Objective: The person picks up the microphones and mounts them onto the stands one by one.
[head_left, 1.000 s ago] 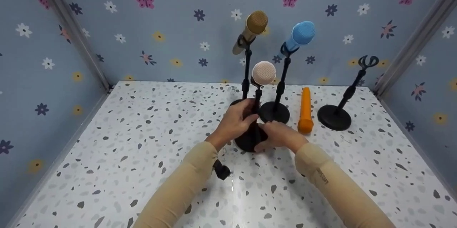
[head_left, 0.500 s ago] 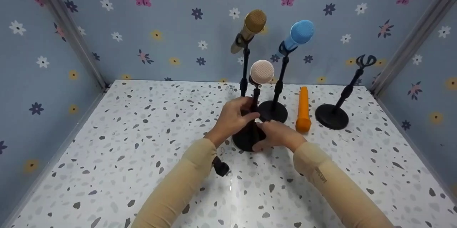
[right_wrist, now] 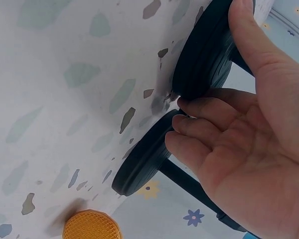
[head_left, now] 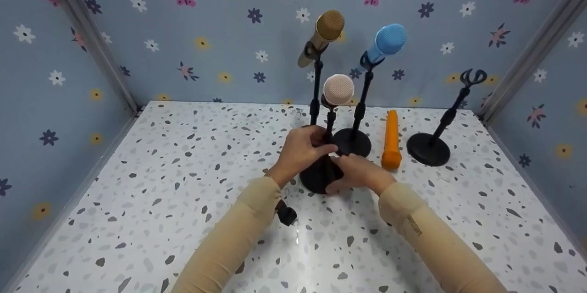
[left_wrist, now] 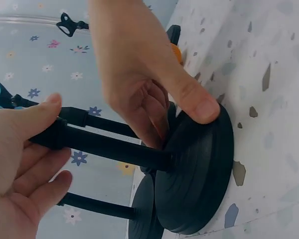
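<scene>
A person in beige sleeves (head_left: 224,242) works with both hands on the front black microphone stand (head_left: 330,121), which stands near the middle of a white speckled table (head_left: 183,146). The left hand (head_left: 297,152) is clamped on the pole, its thumb laid over the black collar and its fingers curled about the other side, as the left wrist view shows. The right hand (head_left: 360,174) grips the stand's round black base (head_left: 314,179), thumb on the near part of the rim and fingers bent toward the opposite edge. At the top of this stand sits a pale pink microphone (head_left: 339,90), its rounded grille turned toward the head camera. Just behind, a gold microphone (head_left: 329,27) rests tilted in the clip of a taller stand (head_left: 317,82), whose base is mostly hidden by the left hand in the head view. To the right of it, a blue microphone (head_left: 390,40) leans in the clip of another black stand (head_left: 360,112). An orange microphone (head_left: 391,141) lies on the table, grille end toward the person, between that stand and a bare-clipped stand (head_left: 438,132) at far right. Flowers and butterflies pattern the blue wall (head_left: 229,50) behind.
</scene>
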The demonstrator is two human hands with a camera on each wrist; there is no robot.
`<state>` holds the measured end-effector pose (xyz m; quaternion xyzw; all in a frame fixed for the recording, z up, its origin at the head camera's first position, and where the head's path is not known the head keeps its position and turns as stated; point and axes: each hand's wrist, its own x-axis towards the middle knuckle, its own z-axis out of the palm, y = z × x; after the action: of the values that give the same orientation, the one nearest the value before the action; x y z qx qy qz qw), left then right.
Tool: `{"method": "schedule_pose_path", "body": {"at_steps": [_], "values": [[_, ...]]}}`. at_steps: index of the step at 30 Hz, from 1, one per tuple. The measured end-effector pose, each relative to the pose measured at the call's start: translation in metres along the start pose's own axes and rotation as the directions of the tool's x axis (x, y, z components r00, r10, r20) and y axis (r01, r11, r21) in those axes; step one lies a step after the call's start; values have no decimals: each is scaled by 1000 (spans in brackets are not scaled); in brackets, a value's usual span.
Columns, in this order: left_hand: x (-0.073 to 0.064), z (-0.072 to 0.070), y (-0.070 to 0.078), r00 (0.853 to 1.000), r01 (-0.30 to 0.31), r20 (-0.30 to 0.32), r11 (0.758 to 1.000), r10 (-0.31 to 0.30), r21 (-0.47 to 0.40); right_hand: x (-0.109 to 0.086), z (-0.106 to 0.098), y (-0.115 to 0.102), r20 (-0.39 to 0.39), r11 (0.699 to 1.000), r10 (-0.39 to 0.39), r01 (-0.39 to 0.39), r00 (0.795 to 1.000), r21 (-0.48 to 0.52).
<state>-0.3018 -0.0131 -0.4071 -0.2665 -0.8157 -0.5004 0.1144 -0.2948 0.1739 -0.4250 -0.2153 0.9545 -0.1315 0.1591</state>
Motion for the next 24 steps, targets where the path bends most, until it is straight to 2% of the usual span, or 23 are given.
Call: {"method": "schedule_pose_path", "body": {"at_steps": [3,6,10,15,18,20,24], "values": [[0,1,-1,1000,5,13,1000,-5,10,-1,0,0,1,1000,-13,13,1000,2],[1,0,-3,998,-5,70,1000,6,-21,-1,0,1,1,1000,-27,27,1000,3],[5,-4,-7,986,-14,162,995,29,-94,-1,-1,2,12,1000,-14,14,1000,12],[8,-8,-8,978,-19,205,992,45,-124,-1,-3,3,33,1000,18,-19,999,22],[8,-10,-4,980,-18,198,998,28,-54,-1,-3,2,38,999,29,-30,999,16],[8,-10,1,985,-16,173,999,9,40,-2,-3,2,41,999,34,-35,999,9],[10,-11,12,993,-18,117,974,-9,224,-2,-3,0,43,999,38,-38,998,-2]]}}
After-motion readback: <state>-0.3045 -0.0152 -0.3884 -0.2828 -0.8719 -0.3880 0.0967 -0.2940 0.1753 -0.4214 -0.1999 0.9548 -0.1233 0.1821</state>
